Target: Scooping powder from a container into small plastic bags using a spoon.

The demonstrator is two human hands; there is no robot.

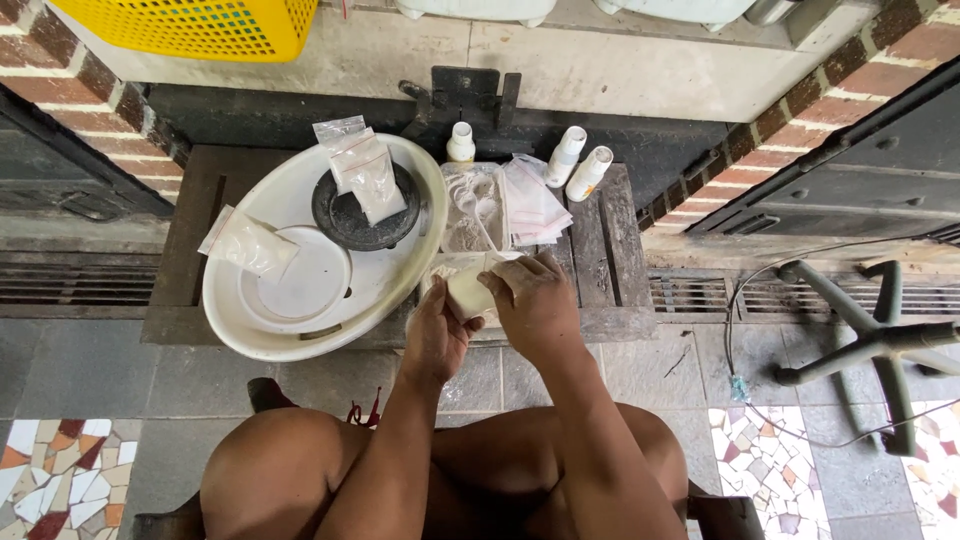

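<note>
Holding a small packet of white powder (pixel 470 292) between both hands, just off the near-right rim of the big white basin (pixel 420 190). Left hand (pixel 437 335) cups the packet from below, fingers curled round its lower edge. Right hand (pixel 535 300) closes over the top right, fingertips pinching the packet's upper edge; exact finger contact partly hidden. Packet sits low, at the front edge of the dark wooden bench (pixel 625 250) that carries the basin.

Inside the basin: black round dish (pixel 345 225) toward the far side, clear powder bags (pixel 365 170) lying on it, one poking over the far rim. White plate (pixel 310 285) at the basin's near-left, another filled bag (pixel 245 243) across its left rim.

Right of the basin: open plastic bag with white powder (pixel 470 210), then a stack of empty clear pouches (pixel 530 205). Beyond those, three small white bottles (pixel 575 160): one upright, two leaning.

Yellow plastic basket (pixel 200 25) far behind the basin, up left. Grey chair base (pixel 870 340) well to the basin's right, on the tiled floor. Person's bare knees below the hands.
</note>
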